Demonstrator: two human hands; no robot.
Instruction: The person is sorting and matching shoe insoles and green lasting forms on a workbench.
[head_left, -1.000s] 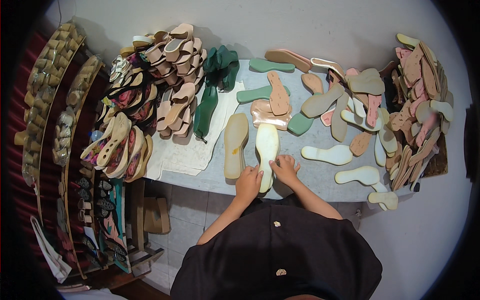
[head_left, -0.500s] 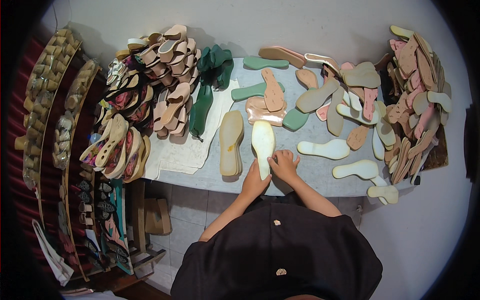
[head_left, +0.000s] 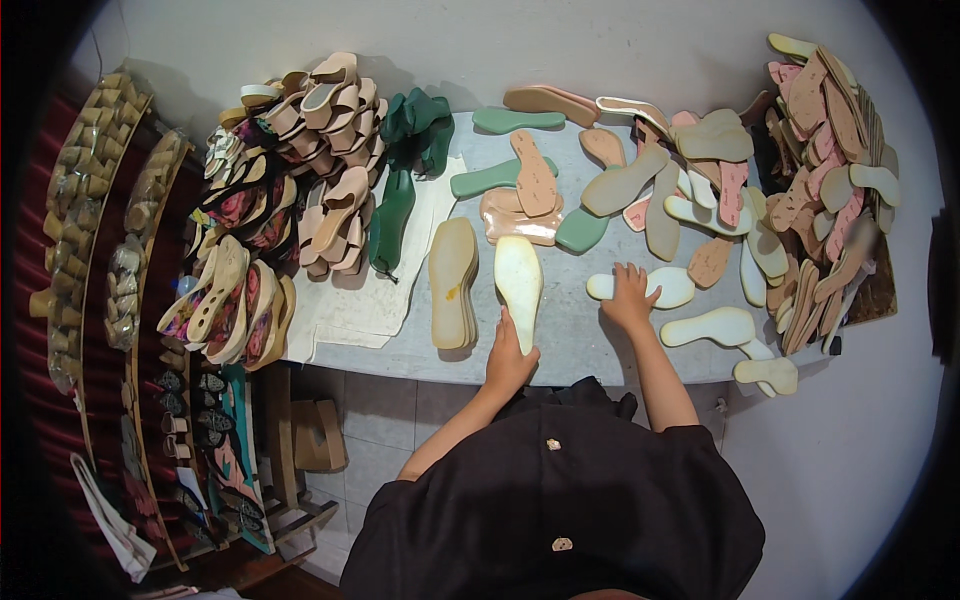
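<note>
Near the front edge of the table, a cream-white insole (head_left: 518,275) points away from me. My left hand (head_left: 510,362) grips its narrow heel end, fingers along the left side and thumb at the right. Farther right, my right hand (head_left: 629,302) lies across another white insole (head_left: 672,288) that is turned sideways, with its fingers apart and touching the surface. Just left of the first insole stands a neat stack of beige insoles (head_left: 453,285). Two more pale insoles (head_left: 712,327) lie to the right of my right hand, partly overlapping.
Loose green, tan and pink insoles cover the back of the table (head_left: 400,362). A tall heap of insoles (head_left: 825,190) stands at the right. Finished sandals (head_left: 335,215) and green shoes (head_left: 392,220) fill the left side, beside racks of wrapped heels (head_left: 85,200).
My right hand has let go of the cream-white insole and moved right onto the sideways white one. My left hand stays at the heel end. The view has shifted slightly.
</note>
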